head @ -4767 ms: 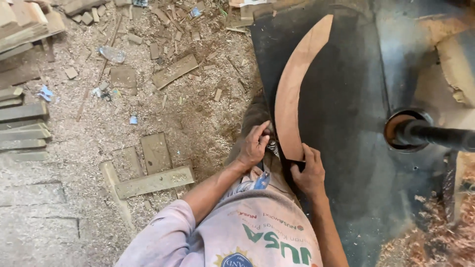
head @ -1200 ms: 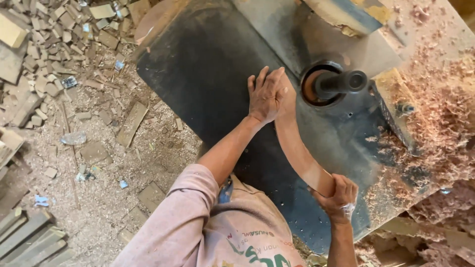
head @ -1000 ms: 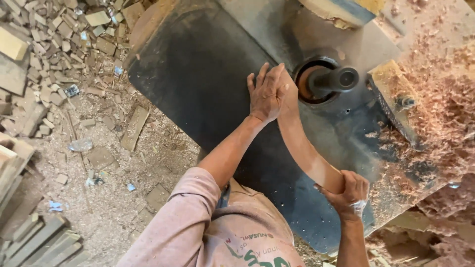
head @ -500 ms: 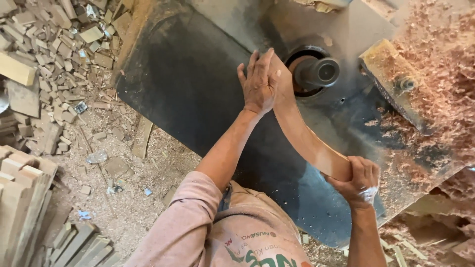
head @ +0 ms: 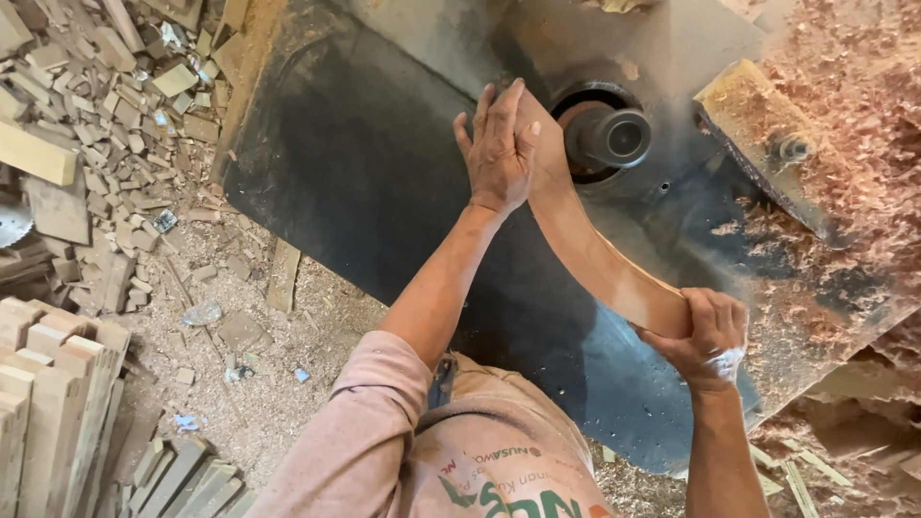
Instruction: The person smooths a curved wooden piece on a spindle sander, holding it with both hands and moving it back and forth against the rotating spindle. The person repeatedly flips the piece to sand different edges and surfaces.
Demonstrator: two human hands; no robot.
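A dark metal tabletop [head: 384,173] of a woodworking machine fills the middle of the frame, above a floor of sawdust and offcuts [head: 115,105] at the left. On it lies a curved wooden piece [head: 595,259], running from the centre to the lower right, its far end touching the upright spindle [head: 609,137] at the upper centre. The left hand [head: 499,149] presses flat on this far end, fingers stretched; the right hand [head: 705,336] has a closed grip around the near end. The shaping step seems in hand; feeding further calls for steady pressure and fingers clear of the spindle.
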